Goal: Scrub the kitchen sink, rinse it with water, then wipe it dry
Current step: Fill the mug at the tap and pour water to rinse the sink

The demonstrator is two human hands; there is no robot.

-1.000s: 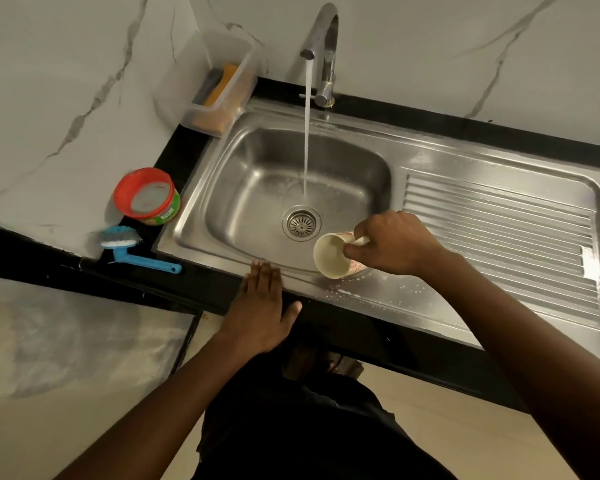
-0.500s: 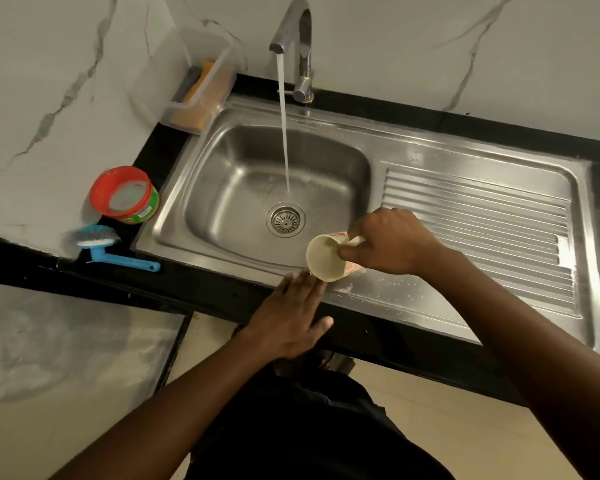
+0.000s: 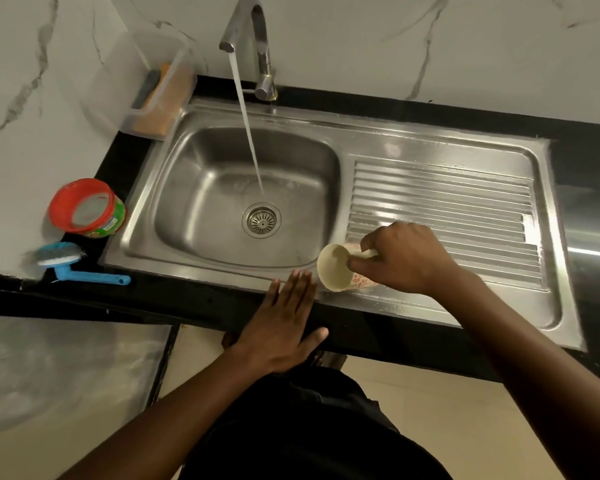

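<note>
Two hands met at the sink [image 3: 194, 268] front rim: right hand [image 3: 406, 258] gripped a tipped cup [image 3: 333, 268]; left hand [image 3: 281, 327] lay flat, fingers straight, just beside it. The tap [image 3: 264, 46] ran.

We note the tap [image 3: 253, 36] running water [image 3: 248, 133] into the sink [image 3: 194, 202], landing just behind the drain [image 3: 261, 220]. The right hand [image 3: 406, 258] grips a tipped cup [image 3: 336, 268] at the front rim. The left hand [image 3: 284, 323] lies flat beside it, fingers [image 3: 300, 282] straight, on the black surface [image 3: 187, 299].

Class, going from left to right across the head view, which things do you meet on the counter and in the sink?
Red-lidded tub → clear plastic container → sink drain → floral cup
</note>
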